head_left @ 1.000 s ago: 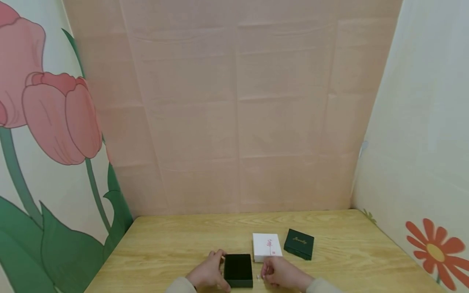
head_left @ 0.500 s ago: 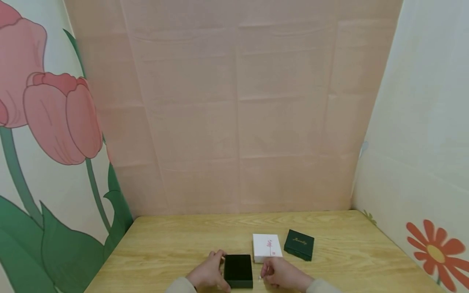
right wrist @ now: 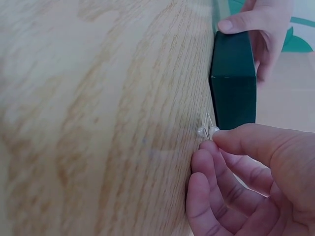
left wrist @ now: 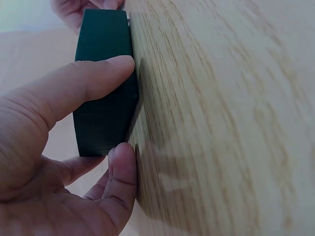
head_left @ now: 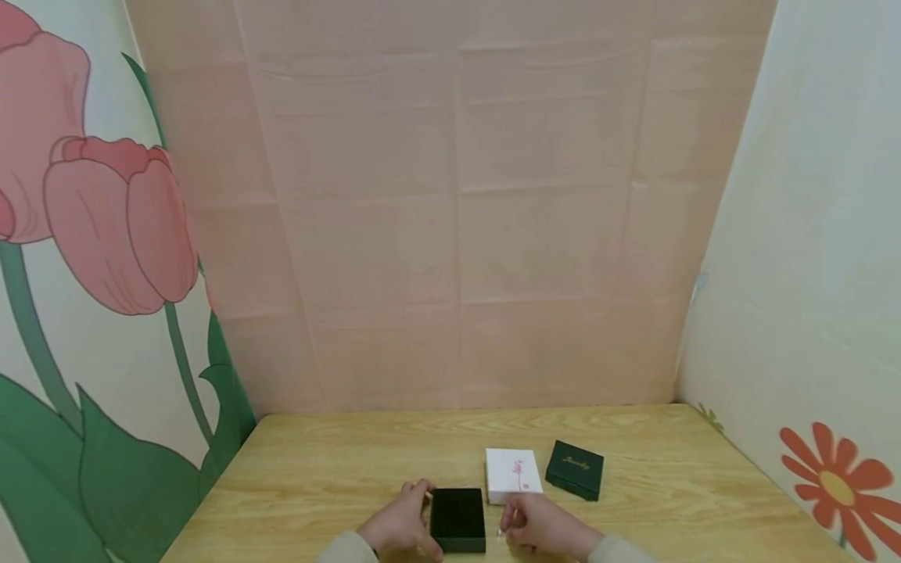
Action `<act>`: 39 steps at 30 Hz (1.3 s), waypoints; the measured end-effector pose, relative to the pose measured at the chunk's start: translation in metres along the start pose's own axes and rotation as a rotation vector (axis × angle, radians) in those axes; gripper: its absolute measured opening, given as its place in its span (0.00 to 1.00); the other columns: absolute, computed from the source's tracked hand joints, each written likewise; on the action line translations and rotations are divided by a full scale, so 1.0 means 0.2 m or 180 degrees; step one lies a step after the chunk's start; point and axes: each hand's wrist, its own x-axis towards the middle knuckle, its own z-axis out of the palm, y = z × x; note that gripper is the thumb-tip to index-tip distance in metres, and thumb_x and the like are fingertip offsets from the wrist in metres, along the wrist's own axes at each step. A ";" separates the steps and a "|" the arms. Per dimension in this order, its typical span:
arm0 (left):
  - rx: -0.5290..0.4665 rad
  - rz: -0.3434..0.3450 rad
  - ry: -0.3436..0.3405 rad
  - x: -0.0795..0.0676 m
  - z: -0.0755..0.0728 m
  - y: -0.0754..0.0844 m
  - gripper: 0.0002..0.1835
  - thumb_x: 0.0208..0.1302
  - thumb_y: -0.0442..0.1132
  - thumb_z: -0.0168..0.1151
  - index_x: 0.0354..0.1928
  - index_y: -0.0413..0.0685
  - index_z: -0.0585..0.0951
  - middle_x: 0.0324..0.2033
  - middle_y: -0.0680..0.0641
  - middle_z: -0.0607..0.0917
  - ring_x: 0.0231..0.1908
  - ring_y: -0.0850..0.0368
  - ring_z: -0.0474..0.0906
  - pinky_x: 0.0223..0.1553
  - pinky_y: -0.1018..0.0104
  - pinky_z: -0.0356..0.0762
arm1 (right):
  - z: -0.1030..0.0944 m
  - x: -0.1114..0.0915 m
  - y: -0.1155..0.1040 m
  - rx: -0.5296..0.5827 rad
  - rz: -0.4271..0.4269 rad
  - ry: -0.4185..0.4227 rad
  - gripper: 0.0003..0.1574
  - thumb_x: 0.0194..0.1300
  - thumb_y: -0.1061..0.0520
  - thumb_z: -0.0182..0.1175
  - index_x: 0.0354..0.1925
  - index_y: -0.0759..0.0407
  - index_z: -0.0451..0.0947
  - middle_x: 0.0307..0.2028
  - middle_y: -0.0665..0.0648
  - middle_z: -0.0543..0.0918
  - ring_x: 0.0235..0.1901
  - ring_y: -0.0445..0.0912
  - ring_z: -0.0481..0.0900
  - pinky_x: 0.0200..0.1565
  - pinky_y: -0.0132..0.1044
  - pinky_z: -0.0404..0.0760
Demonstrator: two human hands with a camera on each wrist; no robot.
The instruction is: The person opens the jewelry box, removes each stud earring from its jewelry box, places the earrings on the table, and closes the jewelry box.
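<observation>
My left hand (head_left: pixel 403 522) grips a dark green open box (head_left: pixel 457 539) with a black inside, standing on the table. In the left wrist view, the thumb (left wrist: pixel 98 81) lies along one side of the box, with other fingers around its end. Just right of the box, my right hand (head_left: pixel 545 524) pinches a pearl earring (right wrist: pixel 213 131) between thumb and forefinger. A second pearl (right wrist: pixel 201 132) shows right beside it, and thin metal wires stick up from the pair. The fingertips are low, close to the tabletop.
A white box (head_left: pixel 510 465) with a pink flower print stands just behind my right hand. To its right lies a dark green lid (head_left: pixel 576 467) with gold lettering, set at an angle. The wood-grain table (head_left: pixel 338 453) stretches back to a pinkish cloth backdrop (head_left: pixel 450 234).
The small pearl earrings at my right fingertips have shifted slightly right, in against the fingers. The left hand and the boxes stay where they were.
</observation>
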 end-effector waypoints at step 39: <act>-0.0230 -0.0048 -0.0086 0.00 -0.01 -0.02 0.42 0.33 0.41 0.80 0.54 0.52 0.67 0.45 0.41 0.65 0.36 0.48 0.68 0.35 0.57 0.70 | -0.05 0.00 -0.04 -0.0021 -0.0190 0.0057 0.05 0.56 0.67 0.56 0.33 0.59 0.76 0.24 0.50 0.77 0.19 0.42 0.71 0.23 0.32 0.70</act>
